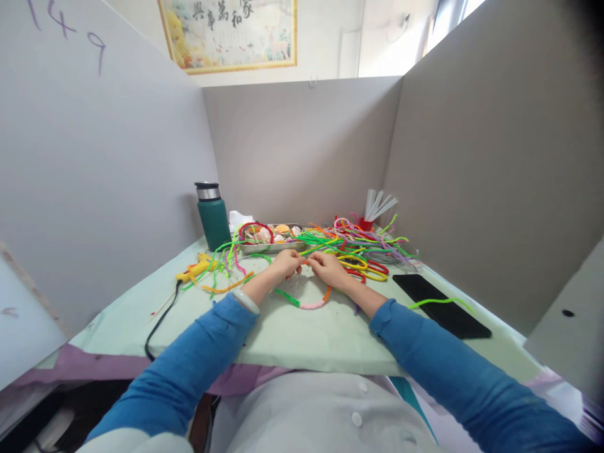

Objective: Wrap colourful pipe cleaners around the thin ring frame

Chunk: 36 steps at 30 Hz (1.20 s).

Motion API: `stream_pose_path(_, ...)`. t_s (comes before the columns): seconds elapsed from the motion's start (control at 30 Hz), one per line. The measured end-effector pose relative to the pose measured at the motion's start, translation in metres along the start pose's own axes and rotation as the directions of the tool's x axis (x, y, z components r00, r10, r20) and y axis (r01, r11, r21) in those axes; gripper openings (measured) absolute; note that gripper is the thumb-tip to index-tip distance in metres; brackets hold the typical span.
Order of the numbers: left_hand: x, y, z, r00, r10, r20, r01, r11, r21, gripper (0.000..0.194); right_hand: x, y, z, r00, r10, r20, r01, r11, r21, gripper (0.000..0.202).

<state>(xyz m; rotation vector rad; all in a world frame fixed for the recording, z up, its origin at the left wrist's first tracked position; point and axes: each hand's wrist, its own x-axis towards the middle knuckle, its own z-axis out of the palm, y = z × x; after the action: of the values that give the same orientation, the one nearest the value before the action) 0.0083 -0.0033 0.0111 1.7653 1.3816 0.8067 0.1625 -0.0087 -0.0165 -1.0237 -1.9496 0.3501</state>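
Observation:
My left hand [289, 262] and my right hand [326, 268] are close together over the middle of the table, fingers pinched. Both grip a fuzzy pipe cleaner, and a short orange bit shows between the fingertips. Below them curves a multicoloured pipe cleaner loop [311, 306] with green, pink and orange sections. It seems to run up to both hands, though my wrists and fingers cover parts of it. Just right of my right hand lie coiled yellow and red pipe cleaners [376, 269].
Behind the hands are a metal tray [274, 246] of small decorations and a pile of pipe cleaners [330, 239]. A green bottle [214, 220] and yellow glue gun [195, 269] with a black cord stand left. Right lies a black slab [438, 305]. Grey partitions [302, 145] surround the table.

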Motion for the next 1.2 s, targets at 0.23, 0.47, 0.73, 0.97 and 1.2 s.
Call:
stream_pose_path(0.23,-0.004,0.002,-0.002,0.999,-0.043,0.030,0.046,0.994,-0.098,0.027,0.000,-0.001,-0.001,1.000,0.023,0.002,-0.023,1.000,0.004,0.023)
stream_pose_path(0.47,-0.008,0.007,-0.008,0.987,-0.053,0.150,0.092,0.960,-0.265,0.021,0.000,0.000,0.000,0.999,0.031,0.023,-0.033,0.998,0.059,0.026)
stream_pose_path(0.73,0.001,-0.002,-0.003,0.998,0.011,0.058,-0.003,0.991,-0.136,0.019,0.003,0.006,0.002,0.997,0.068,0.020,-0.070,0.993,0.092,0.026)
stream_pose_path(0.97,0.007,-0.010,-0.001,0.959,0.261,-0.108,-0.242,0.956,0.163,0.020,0.007,0.012,0.003,0.992,0.124,-0.020,-0.121,0.987,0.105,0.025)
stream_pose_path(1.2,0.005,-0.006,-0.004,0.867,0.479,-0.137,-0.385,0.818,0.427,0.011,0.007,0.011,0.002,0.992,0.124,-0.032,-0.120,0.989,0.089,0.025)
